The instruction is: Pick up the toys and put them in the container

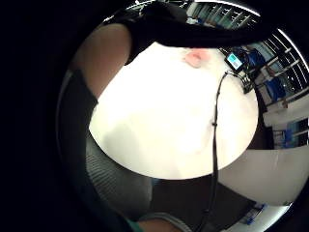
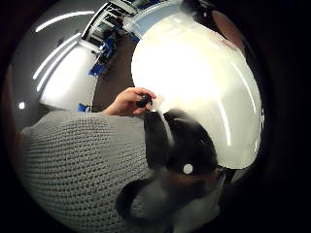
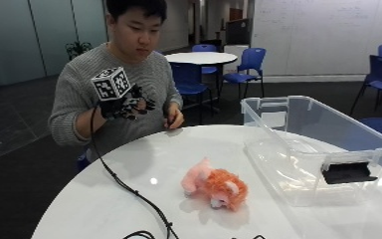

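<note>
We see the gloved right hand (image 3: 126,105) raised in front of the person's chest, above the near edge of the round white worktop (image 3: 144,174), its fingers (image 3: 141,103) spread and relaxed, holding nothing. A fluffy orange and pink plush toy (image 3: 216,186) lies on the smooth, glossy worktop, well apart from that hand. Just beside the toy stands a clear plastic container (image 3: 310,144), rectangular and open-topped. Bare worktop stretches between hand and toy.
</note>
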The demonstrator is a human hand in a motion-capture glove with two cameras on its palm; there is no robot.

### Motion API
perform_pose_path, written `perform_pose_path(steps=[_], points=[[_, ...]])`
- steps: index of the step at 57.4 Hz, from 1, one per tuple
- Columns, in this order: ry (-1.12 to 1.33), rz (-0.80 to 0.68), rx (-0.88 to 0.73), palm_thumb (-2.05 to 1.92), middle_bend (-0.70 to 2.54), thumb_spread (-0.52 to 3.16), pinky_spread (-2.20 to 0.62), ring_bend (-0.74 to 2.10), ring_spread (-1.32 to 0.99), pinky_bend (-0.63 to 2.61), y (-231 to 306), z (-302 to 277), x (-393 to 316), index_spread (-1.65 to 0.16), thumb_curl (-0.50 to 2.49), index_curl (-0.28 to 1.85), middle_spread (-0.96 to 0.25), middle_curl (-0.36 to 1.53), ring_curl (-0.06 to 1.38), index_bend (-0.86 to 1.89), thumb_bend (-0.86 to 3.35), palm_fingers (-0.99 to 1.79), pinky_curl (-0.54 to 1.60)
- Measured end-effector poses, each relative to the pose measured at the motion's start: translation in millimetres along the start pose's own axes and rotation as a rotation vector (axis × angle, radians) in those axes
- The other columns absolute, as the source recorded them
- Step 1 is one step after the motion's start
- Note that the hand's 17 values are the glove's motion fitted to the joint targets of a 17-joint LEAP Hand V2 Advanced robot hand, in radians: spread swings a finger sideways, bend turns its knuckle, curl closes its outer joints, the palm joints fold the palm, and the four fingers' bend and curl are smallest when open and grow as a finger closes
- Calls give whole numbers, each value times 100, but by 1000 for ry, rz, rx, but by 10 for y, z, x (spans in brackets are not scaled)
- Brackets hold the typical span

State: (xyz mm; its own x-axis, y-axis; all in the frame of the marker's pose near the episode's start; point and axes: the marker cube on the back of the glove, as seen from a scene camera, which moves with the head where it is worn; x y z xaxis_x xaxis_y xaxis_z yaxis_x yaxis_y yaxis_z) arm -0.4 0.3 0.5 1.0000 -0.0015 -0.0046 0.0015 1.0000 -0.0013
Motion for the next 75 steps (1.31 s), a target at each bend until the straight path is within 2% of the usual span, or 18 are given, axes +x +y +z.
perform_pose_path(steps=[6, 13, 23, 36, 46, 55, 61, 75], points=[[16, -2, -11, 0, 18, 84, 3, 18, -4, 49, -17, 4, 13, -23, 2, 11, -11, 7, 3, 25, 1, 16, 15], [20, 18, -25, -2, 18, 114, 4, 19, -4, 53, -46, 5, 28, -29, 6, 17, -13, 11, 6, 24, 0, 12, 19], [21, 31, -30, -3, 18, 134, 4, 20, -5, 56, -90, 9, 75, -33, 10, 23, -15, 16, 9, 23, -2, 8, 23], [38, 58, -35, -3, 18, 142, 5, 22, -5, 58, -308, -74, 148, -34, 13, 29, -15, 21, 13, 20, -2, 5, 26], [109, 89, 0, -3, 17, 143, 5, 23, -5, 62, -1126, -267, 492, -35, 15, 32, -16, 24, 15, 19, -2, 3, 28], [108, 188, -43, -4, 16, 143, 5, 28, -6, 68, -2229, -249, 1036, -35, 16, 33, -15, 25, 19, 15, -2, -1, 31], [92, 256, -105, -3, 15, 143, 5, 32, -6, 74, -2757, -154, 1349, -34, 16, 31, -14, 25, 20, 13, -2, -7, 33], [120, 340, -193, -2, 15, 142, 5, 33, -6, 82, -3239, 135, 1674, -33, 19, 28, -14, 25, 24, 13, -2, -12, 36]])
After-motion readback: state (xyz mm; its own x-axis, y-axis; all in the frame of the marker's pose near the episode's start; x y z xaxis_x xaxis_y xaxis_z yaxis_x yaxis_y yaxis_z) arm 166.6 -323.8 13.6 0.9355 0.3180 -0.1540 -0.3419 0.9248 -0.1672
